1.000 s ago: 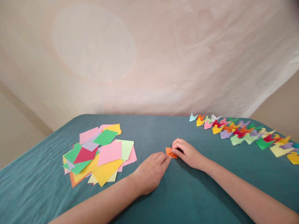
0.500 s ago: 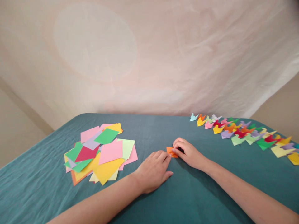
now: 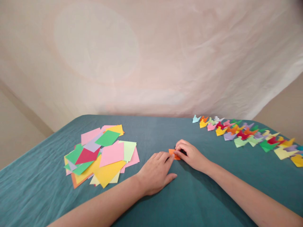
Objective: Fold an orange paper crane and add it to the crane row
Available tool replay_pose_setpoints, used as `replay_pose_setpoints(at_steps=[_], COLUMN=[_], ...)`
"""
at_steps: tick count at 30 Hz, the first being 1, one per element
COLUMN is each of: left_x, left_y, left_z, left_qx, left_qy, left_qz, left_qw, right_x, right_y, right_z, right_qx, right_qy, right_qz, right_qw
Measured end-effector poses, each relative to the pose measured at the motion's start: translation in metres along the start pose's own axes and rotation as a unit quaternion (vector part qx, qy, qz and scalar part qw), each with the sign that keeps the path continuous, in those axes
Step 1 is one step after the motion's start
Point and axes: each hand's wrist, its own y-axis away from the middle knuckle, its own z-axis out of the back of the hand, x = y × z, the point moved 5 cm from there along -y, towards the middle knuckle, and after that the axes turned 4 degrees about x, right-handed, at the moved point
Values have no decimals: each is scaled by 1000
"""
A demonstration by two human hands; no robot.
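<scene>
We seem to be mid-fold. Our right hand (image 3: 194, 155) pinches the small orange paper (image 3: 171, 152) on the table (image 3: 151, 134) between our hands; our left hand (image 3: 153, 173) touches it, thumb spread. Next needs steady fingers.

The left hand (image 3: 155, 173) is palm down, thumb spread, and the right hand (image 3: 191, 154) pinches, half curled.

Overlapping coloured paper sheets (image 3: 104, 158) at left, rows of folded paper birds (image 3: 254, 141) at far right, teal cloth-covered worktop (image 3: 151, 132), pale creased backdrop (image 3: 161, 63) beyond
</scene>
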Motion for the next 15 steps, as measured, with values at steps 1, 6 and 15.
replay_pose_setpoints(at_steps=[1, 6, 15], left_x=[0, 0, 0], left_y=[0, -1, -1], left_z=[0, -1, 0], left_qx=[1, 5, 2], left_qy=[0, -3, 2], left_qz=[0, 2, 5], left_qw=[1000, 1000, 1000], right_x=[0, 0, 2], right_y=[0, 0, 0], right_z=[0, 0, 1], right_qx=[-1, -3, -8], right_qy=[-1, 2, 10], right_qz=[-1, -5, -10], right_qw=[1000, 1000, 1000])
